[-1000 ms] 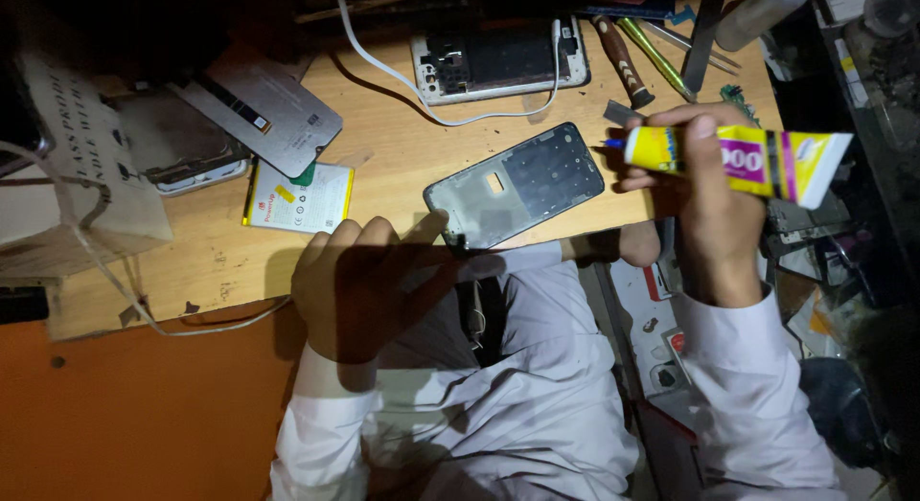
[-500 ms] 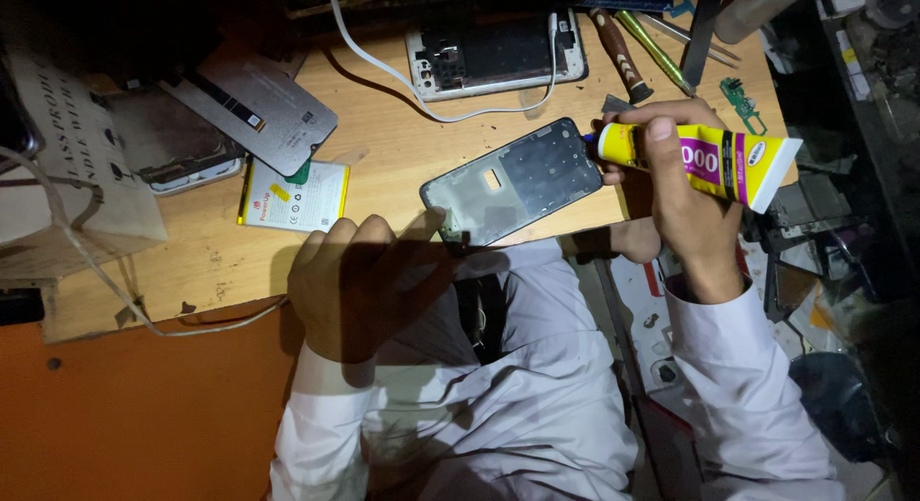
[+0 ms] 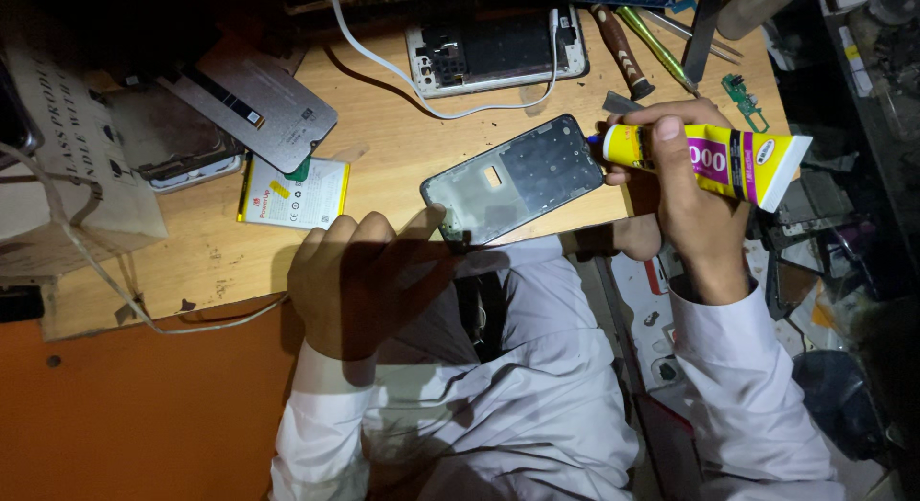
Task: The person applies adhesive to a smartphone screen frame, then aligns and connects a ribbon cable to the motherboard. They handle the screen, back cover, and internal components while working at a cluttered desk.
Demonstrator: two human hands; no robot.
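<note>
A cluttered wooden bench [image 3: 402,166] in a dim room; the left hand [image 3: 350,281] grips a phone frame [image 3: 513,180], the right hand [image 3: 690,190] clamps a glue tube [image 3: 714,161] at its edge.

Yellow glue tube [image 3: 714,161] with magenta band, dark phone frame [image 3: 517,180], white sleeves [image 3: 747,386].

Dark phone frame [image 3: 513,180] tilted at table edge – yellow glue tube [image 3: 709,161] nozzle against it

A wooden bench [image 3: 402,156] carries an opened phone [image 3: 494,46], battery [image 3: 292,193] and screwdrivers [image 3: 621,51].
</note>
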